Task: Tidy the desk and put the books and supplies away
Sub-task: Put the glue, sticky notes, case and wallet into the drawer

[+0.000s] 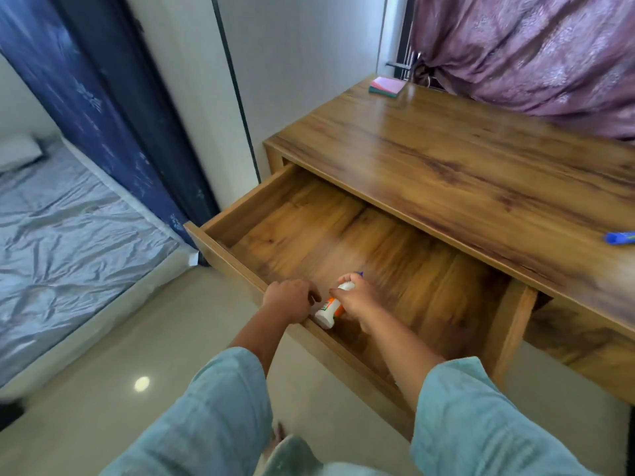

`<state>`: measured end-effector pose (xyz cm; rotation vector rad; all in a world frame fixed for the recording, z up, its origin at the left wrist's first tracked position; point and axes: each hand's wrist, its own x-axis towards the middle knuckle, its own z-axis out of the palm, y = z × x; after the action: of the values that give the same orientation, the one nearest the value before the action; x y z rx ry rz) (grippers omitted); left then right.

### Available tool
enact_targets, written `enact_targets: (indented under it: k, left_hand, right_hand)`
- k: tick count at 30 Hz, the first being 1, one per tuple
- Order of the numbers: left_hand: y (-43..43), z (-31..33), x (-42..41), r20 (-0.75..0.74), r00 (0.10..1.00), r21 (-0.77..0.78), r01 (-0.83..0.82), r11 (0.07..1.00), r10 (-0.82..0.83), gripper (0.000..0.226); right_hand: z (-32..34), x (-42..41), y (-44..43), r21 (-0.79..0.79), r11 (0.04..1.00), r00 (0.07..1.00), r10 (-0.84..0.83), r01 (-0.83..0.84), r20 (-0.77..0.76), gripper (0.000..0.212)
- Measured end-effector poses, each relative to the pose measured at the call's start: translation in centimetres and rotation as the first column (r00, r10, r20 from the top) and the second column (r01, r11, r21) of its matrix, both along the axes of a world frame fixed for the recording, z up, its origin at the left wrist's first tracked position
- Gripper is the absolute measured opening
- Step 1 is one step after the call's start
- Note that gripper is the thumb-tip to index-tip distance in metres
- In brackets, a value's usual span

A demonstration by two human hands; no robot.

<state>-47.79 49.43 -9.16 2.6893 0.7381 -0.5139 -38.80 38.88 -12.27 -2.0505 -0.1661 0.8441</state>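
Left hand (290,300) curls over the front edge of the open drawer (251,204), and just inside it right hand (355,300) grips the bottle (328,312) round its middle, judged light, rigid, smooth and best held there, while farther off a blue pen (620,237) and sticky notes (387,86) lie on the desk (446,159).

Home bedroom: bed (68,235), wooden desk (464,159)
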Motion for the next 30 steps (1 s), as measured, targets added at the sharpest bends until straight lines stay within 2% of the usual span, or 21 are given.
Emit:
enact_targets:
  k: [4, 9, 15, 23, 28, 30]
  left_hand:
    - [3.9, -0.5, 1.0, -0.079, 0.997, -0.063, 0.019, 0.998, -0.025, 0.038]
    - [8.1, -0.3, 1.1, -0.078, 0.991, -0.095, 0.105, 0.99, -0.113, 0.039]
    - [9.0, -0.7, 1.6, -0.124, 0.976, -0.21, 0.149, 0.966, -0.178, 0.034]
    - [9.2, -1.0, 2.1, -0.136, 0.967, -0.248, 0.179, 0.952, -0.217, 0.037]
    - [8.9, -1.0, 2.1, -0.139, 0.976, -0.237, 0.132, 0.962, -0.168, 0.042]
    - [8.9, -0.7, 2.2, -0.101, 0.987, -0.238, 0.099, 0.966, -0.126, 0.04]
  right_hand:
    - [0.9, 0.7, 2.1, -0.05, 0.998, 0.997, -0.044, 0.047, 0.069, 0.021]
    - [-0.3, -0.7, 5.1, -0.143, 0.99, 0.993, 0.006, 0.011, 0.116, 0.03]
    - [-1.0, -1.8, 6.6, -0.212, 0.977, 0.991, 0.013, 0.015, 0.13, 0.031]
    - [-1.0, -2.0, 7.5, -0.336, 0.942, 0.984, 0.065, -0.005, 0.168, 0.034]
    - [0.0, -2.2, 8.4, -0.531, 0.837, 0.963, 0.237, -0.134, 0.13, 0.041]
    - [0.9, -2.1, 9.1, -0.58, 0.796, 0.96, 0.266, -0.171, 0.083, 0.054]
